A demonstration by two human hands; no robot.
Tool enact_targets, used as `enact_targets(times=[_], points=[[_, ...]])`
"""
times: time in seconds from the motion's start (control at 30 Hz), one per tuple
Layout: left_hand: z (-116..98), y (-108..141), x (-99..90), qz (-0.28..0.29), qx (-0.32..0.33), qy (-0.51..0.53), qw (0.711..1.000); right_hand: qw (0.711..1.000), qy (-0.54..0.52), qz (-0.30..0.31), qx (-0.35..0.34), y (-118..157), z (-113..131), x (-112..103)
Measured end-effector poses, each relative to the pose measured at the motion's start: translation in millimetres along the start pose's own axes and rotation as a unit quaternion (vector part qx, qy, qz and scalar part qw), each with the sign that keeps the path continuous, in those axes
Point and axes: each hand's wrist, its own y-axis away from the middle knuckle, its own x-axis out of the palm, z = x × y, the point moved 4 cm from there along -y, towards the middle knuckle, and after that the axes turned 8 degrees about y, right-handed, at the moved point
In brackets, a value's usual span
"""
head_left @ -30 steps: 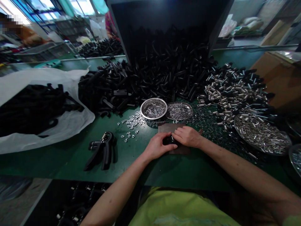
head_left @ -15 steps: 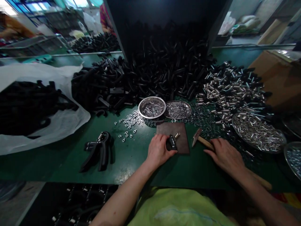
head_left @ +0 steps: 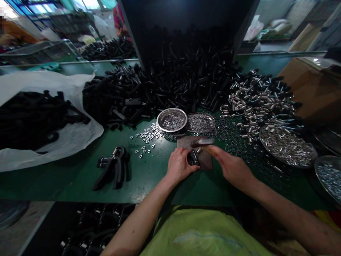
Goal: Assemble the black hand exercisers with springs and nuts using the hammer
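My left hand point(head_left: 179, 165) is shut around a black plastic grip handle point(head_left: 194, 158) that lies on a dark brown square pad point(head_left: 205, 163), with a short steel spring point(head_left: 199, 150) sticking out of the handle. My right hand point(head_left: 231, 167) is closed on the wooden handle of a small hammer point(head_left: 202, 142). The blurred metal hammer head is in the air above the pad, close to the spring. An assembled black hand grip point(head_left: 113, 168) lies on the green table to the left of my left hand.
Heaps of black handles point(head_left: 183, 78) and springs with steel parts point(head_left: 258, 101) fill the back of the green table point(head_left: 149, 185). Steel trays point(head_left: 286, 145) point(head_left: 172, 120) hold small metal parts, loose washers point(head_left: 147, 137) are scattered, and a white bag point(head_left: 66, 142) lies at the left.
My right hand has taken up the hammer from the table and raised it over the pad. My left hand stays on the black handle.
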Motion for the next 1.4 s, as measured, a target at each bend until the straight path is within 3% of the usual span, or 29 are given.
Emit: enact_targets(times=[0.07,0.1,0.23,0.3,0.37,0.43,0.53,0.63,0.7,0.8,0.87,0.93,1.0,1.03,1.13,1.17,1.23,1.3,1.4], points=[[0.3,0.3,0.5,-0.002,0.002,-0.002,1.000,0.997,0.038,0.069,-0.010,-2.0,2.6,8.0],[0.3,0.5,0.8,-0.003,0.005,-0.002,1.000,0.997,0.044,0.066,-0.006,-2.6,4.2,5.9],[0.8,1.6,1.2,-0.008,0.009,-0.004,1.000,0.996,0.040,-0.080,0.018,1.7,11.1,-13.1],[0.4,1.8,1.5,-0.007,0.010,-0.004,1.000,0.995,0.079,-0.057,0.002,6.6,9.6,-3.6],[-0.2,1.7,1.7,-0.007,0.009,-0.004,1.000,0.991,0.130,0.025,-0.008,12.1,-0.4,15.8],[-0.4,1.5,1.6,-0.011,0.002,0.000,1.000,0.982,0.179,0.062,0.024,18.6,-19.5,28.5],[-0.1,2.1,-0.3,-0.033,-0.017,0.027,0.999,0.957,0.272,0.012,0.103,29.8,-52.8,25.7],[-1.2,6.0,-4.7,-0.086,-0.055,0.104,0.989,0.931,0.342,-0.009,0.126,36.4,-70.8,19.6],[-6.2,11.5,-6.2,-0.123,-0.083,0.173,0.974,0.945,0.310,-0.030,0.102,32.5,-64.1,20.1],[-21.7,21.6,-2.8,-0.138,-0.098,0.264,0.950,0.993,0.096,-0.042,0.053,14.9,-29.1,28.3],[-32.6,24.0,-0.6,-0.104,-0.060,0.294,0.948,0.999,-0.035,-0.025,0.026,-0.6,-2.2,35.3],[-34.5,18.5,-5.0,-0.046,0.011,0.286,0.957,0.998,-0.066,-0.019,0.013,-15.2,14.1,38.6],[-16.5,2.2,-22.5,-0.028,0.054,0.236,0.970,1.000,-0.023,-0.011,0.010,-26.5,15.4,39.7],[0.9,-10.4,-37.0,-0.049,0.050,0.195,0.978,1.000,0.010,0.003,0.010,-30.3,12.0,40.5],[71.9,-57.9,-92.2,-0.153,-0.062,0.002,0.986,0.990,0.131,0.059,0.001,-35.0,-0.8,45.1],[95.8,-73.9,-108.9,-0.161,-0.114,-0.068,0.978,0.983,0.165,0.075,-0.006,-35.0,-3.0,47.1],[133.3,-102.1,-135.8,-0.177,-0.157,-0.102,0.966,0.973,0.208,0.097,-0.018,-34.1,-3.0,51.5],[158.2,-122.5,-151.5,-0.180,-0.189,-0.121,0.958,0.968,0.228,0.105,-0.016,-33.6,-0.4,54.7],[176.4,-141.0,-158.1,-0.163,-0.229,-0.135,0.950,0.966,0.232,0.113,-0.002,-33.6,0.9,56.9]])
